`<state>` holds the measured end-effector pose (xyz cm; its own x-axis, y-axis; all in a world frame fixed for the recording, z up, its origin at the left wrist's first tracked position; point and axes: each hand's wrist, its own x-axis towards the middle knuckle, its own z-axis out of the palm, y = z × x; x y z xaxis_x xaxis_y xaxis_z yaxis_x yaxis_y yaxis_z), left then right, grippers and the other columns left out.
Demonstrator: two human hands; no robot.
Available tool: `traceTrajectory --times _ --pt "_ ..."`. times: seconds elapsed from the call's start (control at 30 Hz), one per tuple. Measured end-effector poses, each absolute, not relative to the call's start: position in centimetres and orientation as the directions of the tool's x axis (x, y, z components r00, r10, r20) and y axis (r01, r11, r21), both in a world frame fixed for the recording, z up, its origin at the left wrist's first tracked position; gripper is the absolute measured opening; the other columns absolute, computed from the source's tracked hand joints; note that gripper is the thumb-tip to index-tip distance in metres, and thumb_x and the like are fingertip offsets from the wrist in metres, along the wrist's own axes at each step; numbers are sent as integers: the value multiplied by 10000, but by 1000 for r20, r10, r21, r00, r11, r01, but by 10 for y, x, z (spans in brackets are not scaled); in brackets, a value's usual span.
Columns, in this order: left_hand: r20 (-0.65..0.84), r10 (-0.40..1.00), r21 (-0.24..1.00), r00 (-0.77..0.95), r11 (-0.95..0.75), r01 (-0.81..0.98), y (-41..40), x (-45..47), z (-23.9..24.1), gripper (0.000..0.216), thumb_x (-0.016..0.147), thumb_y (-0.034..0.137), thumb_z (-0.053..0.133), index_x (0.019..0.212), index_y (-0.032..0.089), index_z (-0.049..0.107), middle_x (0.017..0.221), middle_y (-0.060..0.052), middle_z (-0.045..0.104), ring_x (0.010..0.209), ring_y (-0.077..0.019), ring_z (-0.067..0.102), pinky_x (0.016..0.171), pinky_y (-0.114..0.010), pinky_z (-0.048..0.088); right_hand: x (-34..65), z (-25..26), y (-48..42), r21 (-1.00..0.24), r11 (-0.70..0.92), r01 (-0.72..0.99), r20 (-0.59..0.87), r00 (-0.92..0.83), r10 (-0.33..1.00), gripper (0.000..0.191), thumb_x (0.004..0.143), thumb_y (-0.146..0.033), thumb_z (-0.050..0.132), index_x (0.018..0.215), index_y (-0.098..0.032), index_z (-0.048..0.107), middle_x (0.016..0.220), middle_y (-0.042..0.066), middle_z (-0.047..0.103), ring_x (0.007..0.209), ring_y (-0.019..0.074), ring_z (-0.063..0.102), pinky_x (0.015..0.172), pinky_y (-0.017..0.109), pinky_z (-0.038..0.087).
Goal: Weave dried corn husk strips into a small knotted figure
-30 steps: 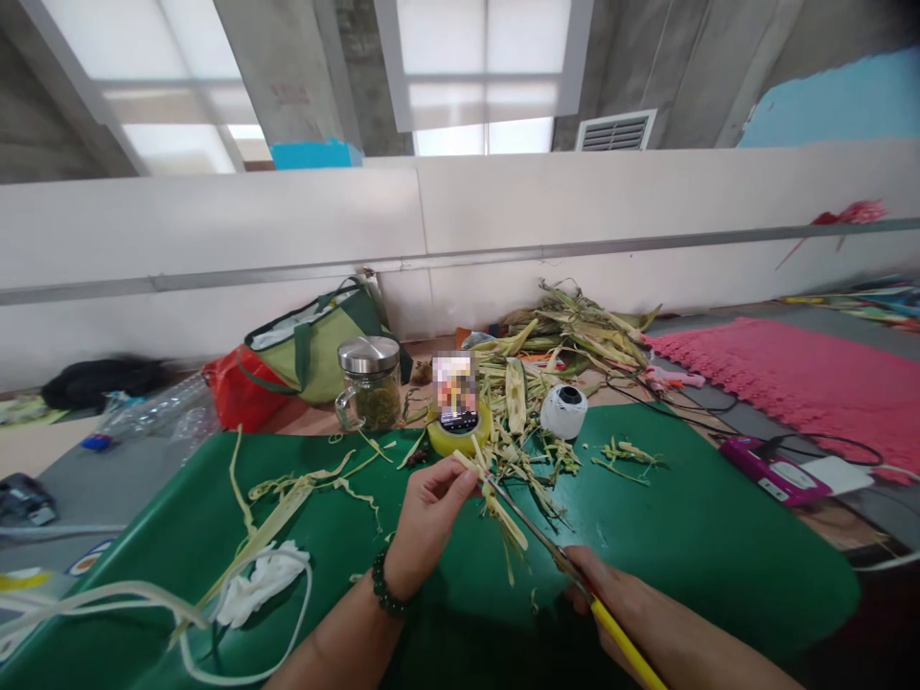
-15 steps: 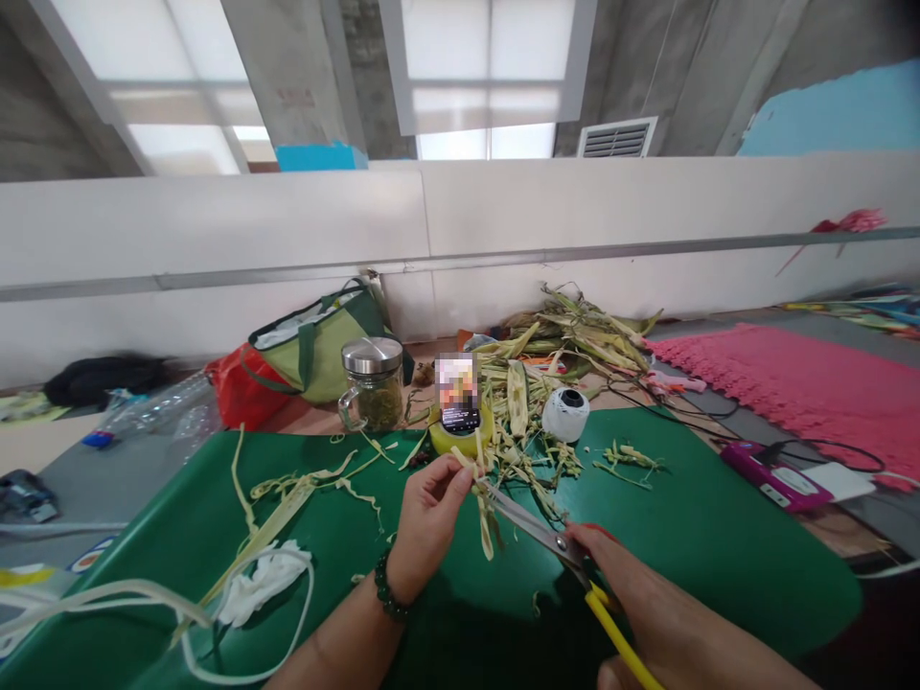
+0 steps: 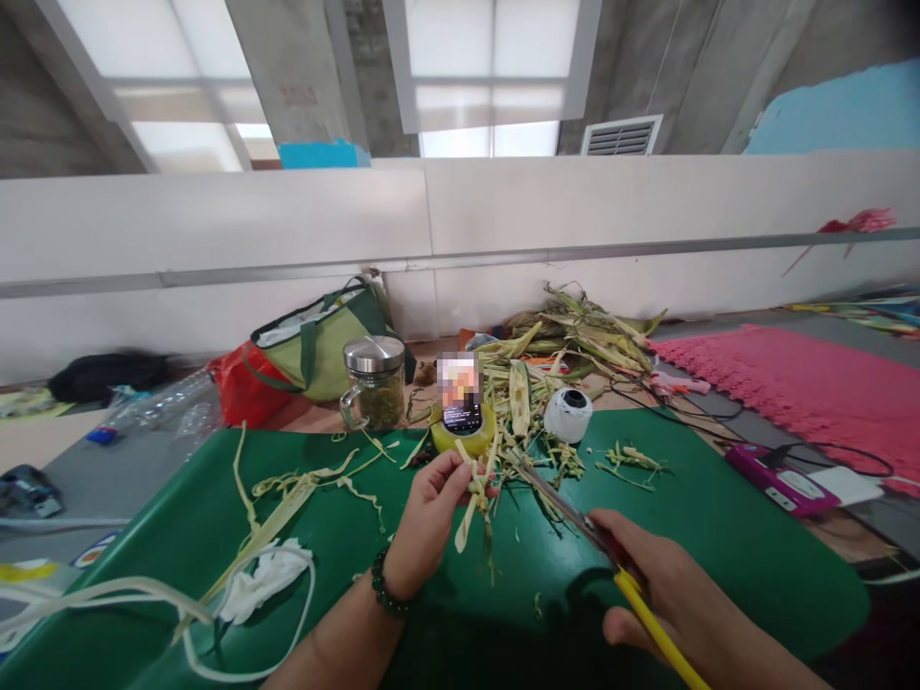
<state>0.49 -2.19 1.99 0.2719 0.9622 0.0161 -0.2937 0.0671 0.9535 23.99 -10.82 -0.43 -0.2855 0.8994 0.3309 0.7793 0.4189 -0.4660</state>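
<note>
Between thumb and fingers, my left hand [image 3: 435,503] pinches a small bundle of pale corn husk strips [image 3: 469,506], their loose ends hanging below. A dark green bead bracelet [image 3: 386,586] circles that wrist. My right hand [image 3: 643,570] grips scissors [image 3: 564,505] with yellow on the handle. Their blades point up and left, a little right of the husk bundle and apart from it. Just beyond my left hand, a phone [image 3: 460,395] leans upright on a roll of yellow tape [image 3: 464,438]. Husk scraps [image 3: 521,460] lie around these things.
A green mat [image 3: 345,546] covers the table. Behind stand a glass jar [image 3: 375,385], a green bag [image 3: 327,350], a heap of husks [image 3: 575,321] and a white spool [image 3: 567,414]. White cord [image 3: 309,613] lies left; a purple power strip [image 3: 780,479] and pink cloth [image 3: 783,383] lie right.
The scissors have drawn back to the right, away from the husk bundle, and their blades look closer together. My left hand has turned the bundle slightly, so its hanging strip now slants left.
</note>
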Motion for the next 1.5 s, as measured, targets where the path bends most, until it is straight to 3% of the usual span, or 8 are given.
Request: traceTrajectory --times 0.2,0.33,0.5,0.7,0.93,1.1,1.33,1.5 --pt "-45 948 955 315 134 -266 -22 7 19 359 664 475 727 654 160 555 659 7 595 553 -104 547 561 -211 444 241 0 -110 -322 456 830 380 -328 865 627 633 -613 721 1043 -184 518 833 74 650 642 193 630 530 254 488" --pt "44 979 980 201 -3 -197 -21 5 16 407 666 526 703 617 165 523 595 25 518 549 -98 481 555 -209 425 231 -1 -114 -351 476 806 311 -379 872 632 579 -533 799 1029 -179 532 781 48 654 606 174 624 509 226 469" --pt "132 978 986 163 -113 -124 -24 5 20 414 704 550 654 624 167 519 634 9 523 597 -116 472 556 -214 420 224 -6 -113 -381 392 838 282 -298 912 609 543 -493 832 991 -180 563 781 49 665 604 180 628 535 241 484" --pt "156 980 984 121 -144 -103 -27 6 22 389 711 537 646 652 166 543 690 -13 567 673 -141 509 585 -218 448 222 -10 -109 -358 405 842 347 -283 894 554 582 -531 797 951 -178 581 748 44 665 550 168 616 494 243 478" --pt "110 979 985 172 -84 -150 -26 4 18 378 722 523 652 658 161 561 690 -13 581 660 -132 513 587 -211 453 222 -18 -104 -199 500 843 529 -337 779 605 705 -632 651 1042 -135 579 776 98 693 559 193 643 491 268 491" --pt "100 980 985 173 -74 -153 -26 3 19 390 712 517 671 607 158 562 665 -27 614 642 -136 531 568 -210 450 223 -17 -101 -128 510 851 560 -362 745 596 780 -668 533 1006 -119 592 743 103 688 518 184 637 443 261 460" --pt "114 985 976 132 -86 -198 -26 2 16 373 669 516 708 642 147 665 712 -59 672 676 -164 573 589 -235 492 226 -14 -99 -125 525 842 548 -383 744 565 804 -651 517 1005 -130 601 721 81 681 506 166 619 450 256 439" --pt "125 978 976 167 -91 -198 -27 3 20 367 680 502 703 632 141 660 662 -47 641 614 -152 569 590 -250 494 226 -16 -97 -200 546 814 521 -383 763 402 854 -555 527 898 -161 596 647 45 654 469 137 575 444 239 386"
